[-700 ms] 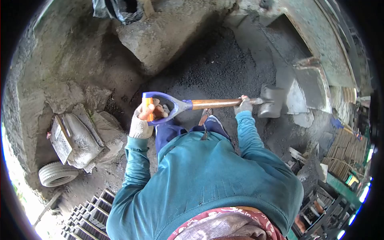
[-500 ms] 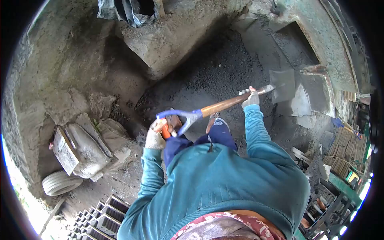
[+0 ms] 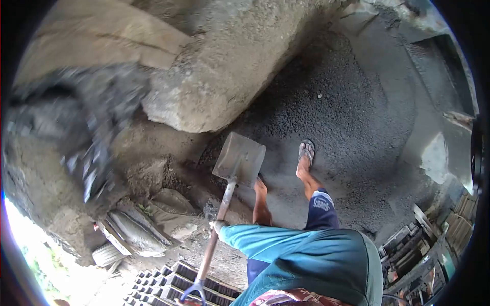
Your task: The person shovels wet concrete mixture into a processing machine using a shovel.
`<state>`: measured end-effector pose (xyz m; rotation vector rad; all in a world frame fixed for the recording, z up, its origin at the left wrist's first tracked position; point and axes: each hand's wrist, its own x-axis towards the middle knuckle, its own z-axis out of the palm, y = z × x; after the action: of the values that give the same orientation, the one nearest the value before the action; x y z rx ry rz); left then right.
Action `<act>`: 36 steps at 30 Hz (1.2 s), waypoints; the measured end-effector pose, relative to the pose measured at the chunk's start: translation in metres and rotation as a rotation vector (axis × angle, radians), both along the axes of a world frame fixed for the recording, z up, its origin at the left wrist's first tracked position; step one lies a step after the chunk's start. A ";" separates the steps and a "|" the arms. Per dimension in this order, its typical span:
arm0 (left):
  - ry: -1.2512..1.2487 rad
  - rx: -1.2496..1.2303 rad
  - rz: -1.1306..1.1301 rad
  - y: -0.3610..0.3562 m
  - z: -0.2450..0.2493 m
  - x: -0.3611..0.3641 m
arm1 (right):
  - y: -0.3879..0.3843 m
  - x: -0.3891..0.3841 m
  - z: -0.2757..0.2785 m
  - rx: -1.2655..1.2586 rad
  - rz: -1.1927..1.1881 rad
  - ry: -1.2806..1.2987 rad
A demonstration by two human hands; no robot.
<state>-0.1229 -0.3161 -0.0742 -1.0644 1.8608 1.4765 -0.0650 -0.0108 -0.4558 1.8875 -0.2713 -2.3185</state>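
A shovel [image 3: 212, 247] slants across the lower middle, its broad metal blade [image 3: 240, 158] pointing away from me with no heap on it. My right hand [image 3: 219, 227] is closed round the wooden shaft below the blade, its arm reaching across my body. The blue end handle [image 3: 194, 293] with an orange grip lies at the bottom edge. My left hand does not show. To the left of the blade, a black plastic sack [image 3: 92, 132] is smeared by motion. Dark gravelly material [image 3: 347, 112] covers the ground ahead of my feet.
A thick concrete wall [image 3: 209, 76] runs diagonally above the blade. Stacked dark blocks [image 3: 168, 285] stand at lower left, near a tyre [image 3: 107, 255]. A board [image 3: 112, 33] lies at upper left. Stacked slats [image 3: 462, 219] and metal machinery [image 3: 408, 250] are at right.
The shovel has swung from pointing right to pointing forward on my left. My right arm has crossed leftward with it. My left hand has left the view. The camera view has shifted.
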 end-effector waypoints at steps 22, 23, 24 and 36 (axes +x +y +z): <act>-0.002 -0.060 -0.558 0.310 -0.227 0.016 | 0.253 0.249 0.033 0.478 -0.828 -0.272; -0.025 -0.027 -0.633 0.320 -0.227 0.026 | 0.248 0.281 0.050 0.484 -0.865 -0.275; -0.048 0.007 -0.711 0.330 -0.230 0.038 | 0.244 0.314 0.066 0.491 -0.905 -0.277; -0.441 0.885 -1.511 0.580 -0.066 0.345 | 0.241 0.683 0.397 1.244 -1.563 -0.729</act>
<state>0.2226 0.2635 -0.1397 0.4405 0.9076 0.7562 0.6181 0.2303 -0.0586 4.3857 -0.6290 -2.3717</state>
